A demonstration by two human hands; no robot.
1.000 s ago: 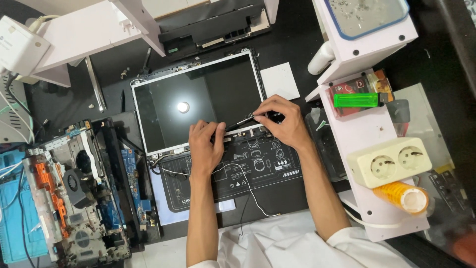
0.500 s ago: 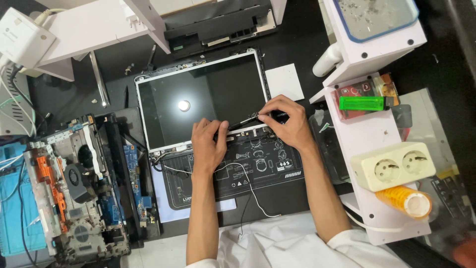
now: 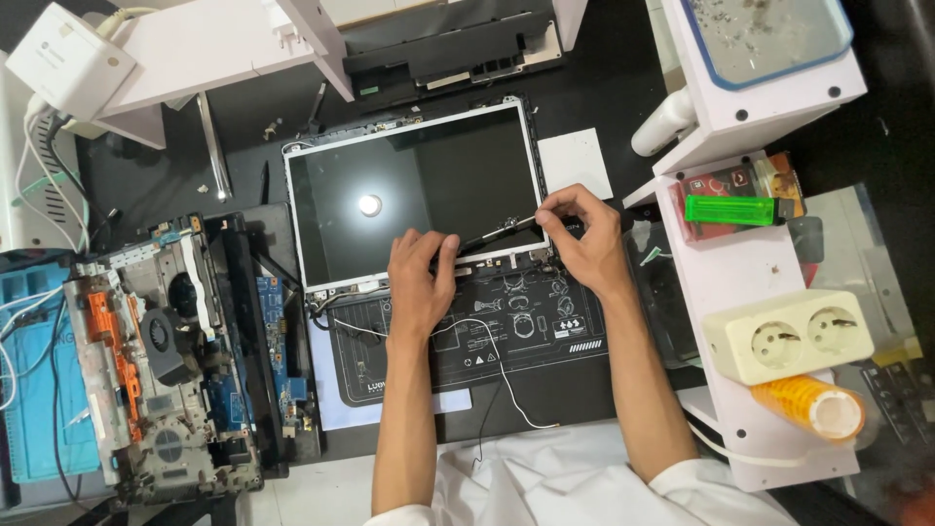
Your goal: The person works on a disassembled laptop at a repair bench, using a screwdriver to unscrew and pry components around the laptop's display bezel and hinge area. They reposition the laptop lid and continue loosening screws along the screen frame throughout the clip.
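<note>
A bare laptop screen panel (image 3: 409,200) lies flat on a black work mat (image 3: 506,331), its glass reflecting a lamp. My left hand (image 3: 421,278) rests on the panel's lower edge, fingers pressing near the hinge area. My right hand (image 3: 579,234) grips a thin dark screwdriver (image 3: 502,230) whose tip points left at the panel's lower right part. A thin white cable (image 3: 502,365) trails from the panel across the mat toward me.
A stripped laptop chassis with fan and boards (image 3: 166,351) lies at the left. Another black laptop part (image 3: 438,44) sits at the back. On the right, a white shelf (image 3: 740,263) holds a green lighter (image 3: 730,209), a double socket (image 3: 804,336) and an orange roll (image 3: 813,407).
The view shifted slightly, so everything sits a little further right. Both hands stay on the panel's lower edge with the screwdriver in place.
</note>
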